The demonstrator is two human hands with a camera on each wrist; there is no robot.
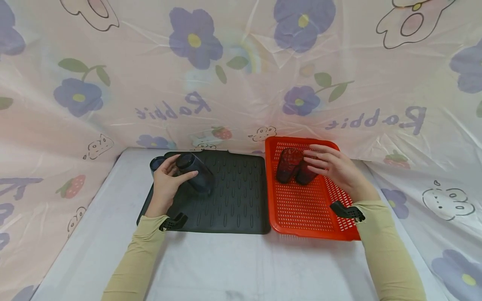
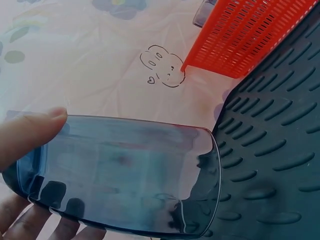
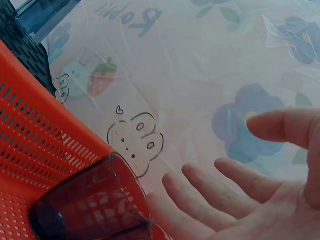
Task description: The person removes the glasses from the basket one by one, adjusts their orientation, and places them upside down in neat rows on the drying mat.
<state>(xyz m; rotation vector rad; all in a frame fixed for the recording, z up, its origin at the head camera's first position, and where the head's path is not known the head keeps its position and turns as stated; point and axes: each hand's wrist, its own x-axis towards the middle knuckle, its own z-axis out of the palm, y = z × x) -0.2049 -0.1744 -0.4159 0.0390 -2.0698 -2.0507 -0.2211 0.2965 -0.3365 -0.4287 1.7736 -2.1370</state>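
Nearest the camera: tan sleeves [image 1: 132, 259] on both forearms, reaching forward over the white table [image 1: 233, 267]. At each cuff: black wrist strap [image 1: 174, 221]. Next, side by side on the table: red perforated basket [image 1: 301, 213] at right, black ribbed tray [image 1: 233, 202] at left, edges close together.

Over the left part of the tray: left hand [image 1: 165, 186], thumb and fingers closed around the upper, thick-based end of a dark blue glass [image 1: 203, 177]. Held tilted, with lower end towards the tray; contact with the tray not determinable. Just beyond the left hand, at the far left corner of the tray: another blue glass [image 1: 155, 162], partly hidden.

Over the far right part of the basket: right hand [image 1: 339, 171], fingers extended, thumb set apart in the right wrist view, gripping nothing. Just beside the fingertips, inside the basket: two dark glasses [image 1: 288, 165], next to each other; contact with the fingers not determinable.

Farthest: pale backdrop [image 1: 241, 115] printed with purple flowers, strawberries and reversed "Rabbit" lettering.
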